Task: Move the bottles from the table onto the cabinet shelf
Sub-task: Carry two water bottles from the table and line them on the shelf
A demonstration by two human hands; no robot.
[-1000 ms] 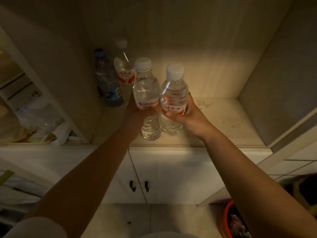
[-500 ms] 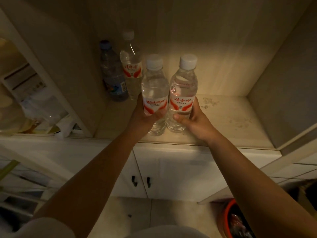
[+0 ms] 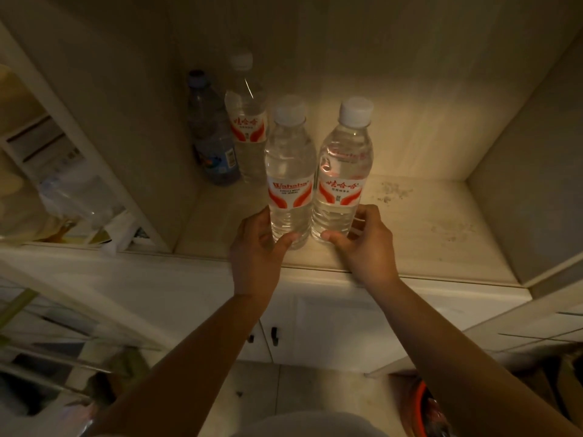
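Two clear water bottles with white caps and red-and-white labels stand side by side near the front of the cabinet shelf (image 3: 410,247). My left hand (image 3: 255,247) curls around the base of the left bottle (image 3: 288,175), thumb across its front. My right hand (image 3: 362,244) wraps the base of the right bottle (image 3: 342,171) the same way, with a loose grip. Both bottles are upright, and their bottoms rest on the shelf board.
Two more bottles stand at the shelf's back left: a dark one with a blue label (image 3: 211,146) and a clear one with a red label (image 3: 247,121). White cabinet doors with black handles (image 3: 274,335) are below. An orange bin (image 3: 426,411) sits on the floor at lower right.
Both bottles went further onto the shelf and now stand on it. My hands slid down from the labels to the bottle bases and their grip loosened.
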